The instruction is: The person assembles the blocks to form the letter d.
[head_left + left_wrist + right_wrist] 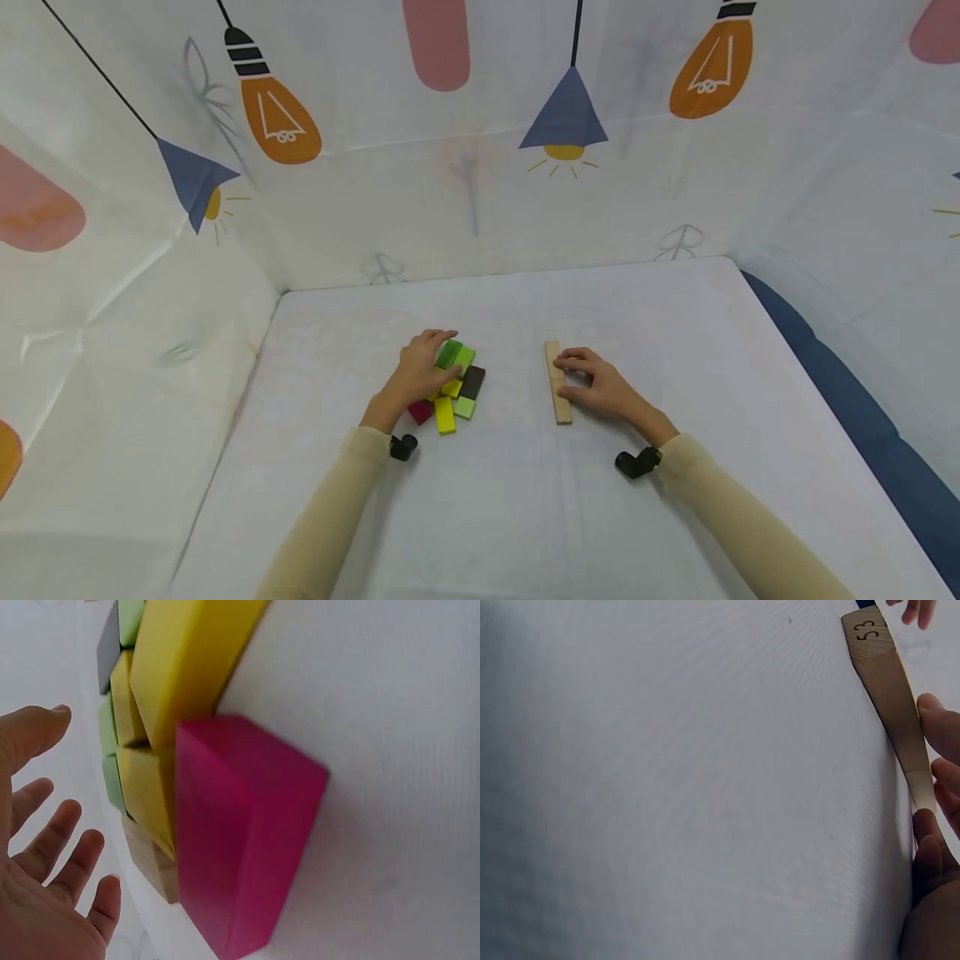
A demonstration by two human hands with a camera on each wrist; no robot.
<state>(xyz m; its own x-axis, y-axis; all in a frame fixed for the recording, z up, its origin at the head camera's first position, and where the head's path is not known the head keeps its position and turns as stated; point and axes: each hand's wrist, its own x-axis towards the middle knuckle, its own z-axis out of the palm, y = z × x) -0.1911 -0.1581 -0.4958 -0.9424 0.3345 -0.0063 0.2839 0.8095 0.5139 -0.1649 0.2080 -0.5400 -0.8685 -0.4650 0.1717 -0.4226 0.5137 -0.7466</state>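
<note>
On the white table lie two plain wooden blocks (562, 411), end to end in a narrow row. My right hand (600, 389) is at the row's right side, thumb and fingertips spread along it and touching the wood. The number 53 shows on the end face of the near wooden block (870, 634) in the right wrist view. Over a cluster of coloured blocks, my left hand (420, 371) holds its fingers apart, with nothing gripped. The cluster includes a magenta block (240, 825), yellow blocks (445, 415), green blocks (464, 360) and a dark brown block (472, 382), partly hidden by the hand.
The white table (495, 517) has its far edge against a printed cloth wall (465, 192) with lamp drawings. A dark blue cushioned shape (847, 400) runs along the table's right edge. Black wrist cameras (637, 462) sit on both wrists, near the tabletop.
</note>
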